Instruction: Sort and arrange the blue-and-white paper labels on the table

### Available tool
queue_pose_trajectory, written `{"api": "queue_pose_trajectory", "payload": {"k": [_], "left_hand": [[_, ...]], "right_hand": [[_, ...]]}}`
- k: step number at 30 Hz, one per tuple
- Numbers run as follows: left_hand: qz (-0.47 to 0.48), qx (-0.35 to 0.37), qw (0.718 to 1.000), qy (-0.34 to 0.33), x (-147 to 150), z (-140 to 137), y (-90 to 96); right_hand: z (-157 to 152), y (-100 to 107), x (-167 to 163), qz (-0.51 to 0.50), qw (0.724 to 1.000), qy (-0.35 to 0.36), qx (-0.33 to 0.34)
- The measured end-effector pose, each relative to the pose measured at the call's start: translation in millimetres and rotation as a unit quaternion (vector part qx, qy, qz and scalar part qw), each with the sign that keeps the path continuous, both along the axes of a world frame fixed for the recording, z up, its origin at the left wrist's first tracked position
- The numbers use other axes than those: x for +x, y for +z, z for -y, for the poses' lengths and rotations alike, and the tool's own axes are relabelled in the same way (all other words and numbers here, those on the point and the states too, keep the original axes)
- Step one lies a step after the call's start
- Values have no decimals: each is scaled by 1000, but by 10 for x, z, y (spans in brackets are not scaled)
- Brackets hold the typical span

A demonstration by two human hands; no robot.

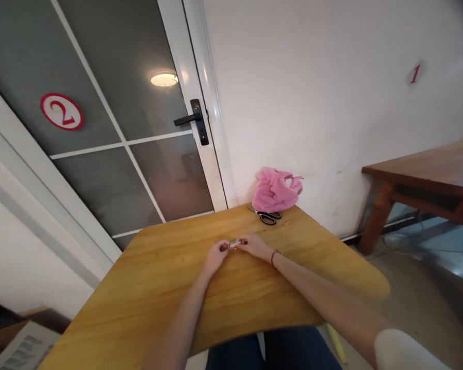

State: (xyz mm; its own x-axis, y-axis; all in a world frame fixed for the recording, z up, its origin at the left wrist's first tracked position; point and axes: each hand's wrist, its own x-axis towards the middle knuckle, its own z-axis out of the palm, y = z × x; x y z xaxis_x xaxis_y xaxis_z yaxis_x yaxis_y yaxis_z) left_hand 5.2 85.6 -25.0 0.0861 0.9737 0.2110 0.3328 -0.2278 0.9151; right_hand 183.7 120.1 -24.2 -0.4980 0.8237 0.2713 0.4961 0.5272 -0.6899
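Over the middle of the wooden table, both my hands hold a small narrow packet-like thing (pixel 235 243), pale and shiny in the middle with dark brown ends. My left hand (pixel 217 255) has its fingers closed on the left end. The right end is pinched by my right hand (pixel 255 245), which has a thin reddish band at the wrist. My fingers hide part of the piece, and it is too small to name. Just beyond my right hand lie black-handled scissors (pixel 268 218), blades pointing to the left.
A pink fluffy cloth bundle (pixel 277 190) sits at the table's (pixel 170 277) back edge against the wall. A glass-panelled door with a black handle (pixel 199 122) stands at the back left. A brown table (pixel 420 172) is at the right, a cardboard box (pixel 27 344) at lower left.
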Motion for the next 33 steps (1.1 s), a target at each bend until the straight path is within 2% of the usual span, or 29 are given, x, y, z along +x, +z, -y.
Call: {"api": "queue_pose_trajectory", "payload": {"k": [3, 6, 10, 14, 20, 25, 28, 33], "left_hand": [[86, 14, 995, 51, 56, -195, -18], [196, 28, 976, 86, 150, -386, -38], [338, 26, 936, 93, 225, -557, -27], [424, 20, 901, 93, 163, -609, 8], [479, 30, 862, 165, 160, -609, 2], [490, 31, 845, 214, 226, -587, 13], [505, 22, 836, 212, 249, -539, 50], [535, -2, 830, 157, 279, -460, 98]], "right_hand": [[-170, -12, -128, -64, 997, -36, -21], [-316, -20, -337, -121, 990, -63, -40], [-402, -37, -705, -181, 976, -105, -57], [-387, -55, -1019, -224, 960, -154, -67], [-316, -69, -1136, -267, 937, -216, -68], [-254, -61, -1086, -277, 931, -228, -69], [-197, -23, -1062, -276, 931, -232, -59], [-135, 27, -1033, -282, 925, -249, -46]]}}
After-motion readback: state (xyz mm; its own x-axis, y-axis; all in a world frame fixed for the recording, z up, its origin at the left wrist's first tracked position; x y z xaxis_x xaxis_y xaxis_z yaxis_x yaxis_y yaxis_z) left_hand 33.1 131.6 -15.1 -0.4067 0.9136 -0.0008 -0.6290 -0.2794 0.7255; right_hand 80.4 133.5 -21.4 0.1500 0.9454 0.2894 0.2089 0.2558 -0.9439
